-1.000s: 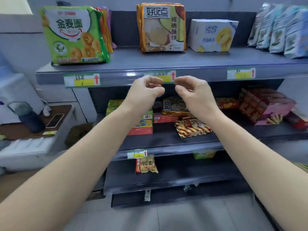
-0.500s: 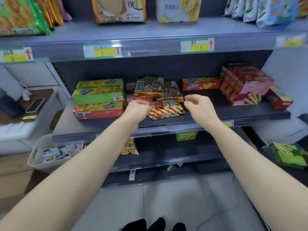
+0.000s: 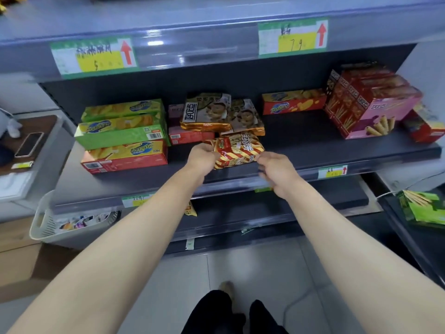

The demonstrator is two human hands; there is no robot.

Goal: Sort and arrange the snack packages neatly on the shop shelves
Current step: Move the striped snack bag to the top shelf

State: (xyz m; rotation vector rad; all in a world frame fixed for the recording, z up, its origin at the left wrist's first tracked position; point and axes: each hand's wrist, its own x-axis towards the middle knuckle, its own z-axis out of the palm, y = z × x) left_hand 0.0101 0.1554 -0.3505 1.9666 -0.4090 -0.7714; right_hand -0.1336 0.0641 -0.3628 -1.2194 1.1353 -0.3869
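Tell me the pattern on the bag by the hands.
Red and gold diagonal stripes on the bag; head view.

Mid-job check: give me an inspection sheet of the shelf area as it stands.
Surface: dark middle shelf, bare right of centre.
Job's things: striped bag at front edge; two brown bags behind it; green and red boxes stacked left; red and pink boxes right.
Clutter: white basket of small packets below left; phone on side table.
Hands: left hand grips the striped bag's left edge; right hand touches its right corner, grip unclear.
Cables: thin white cord far right, purpose unclear.
Surroundings: tiled floor, cardboard box at left.
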